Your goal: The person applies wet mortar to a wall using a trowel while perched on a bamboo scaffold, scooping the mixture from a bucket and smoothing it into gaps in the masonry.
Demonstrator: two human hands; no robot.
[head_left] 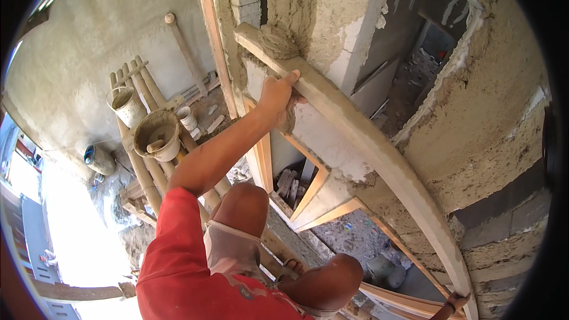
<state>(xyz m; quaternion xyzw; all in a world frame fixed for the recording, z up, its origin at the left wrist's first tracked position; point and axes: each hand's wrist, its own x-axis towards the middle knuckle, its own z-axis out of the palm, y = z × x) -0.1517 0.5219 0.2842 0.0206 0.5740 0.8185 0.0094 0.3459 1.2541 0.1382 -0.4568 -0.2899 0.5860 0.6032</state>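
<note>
A long straightedge board [379,148], smeared with grey mortar, runs across the wall from upper middle to lower right; its bend comes at least partly from the lens. My left hand [278,98] is closed around it near the far end, thumb on top and fingers underneath. At the lower right, my right hand [457,302] grips the near end, partly cut off by the view's edge. A lump of wet mortar [278,41] sits on the board's far end, against the wall. Patchy plaster [474,130] covers the wall beyond the board.
Bamboo scaffold poles [155,169] lie under me. On them stand a mortar bucket [157,133] and a smaller bucket [125,106]. Orange wooden frames [332,213] edge openings below the board. A ragged opening [409,41] shows another room. A post [186,53] leans on the left wall.
</note>
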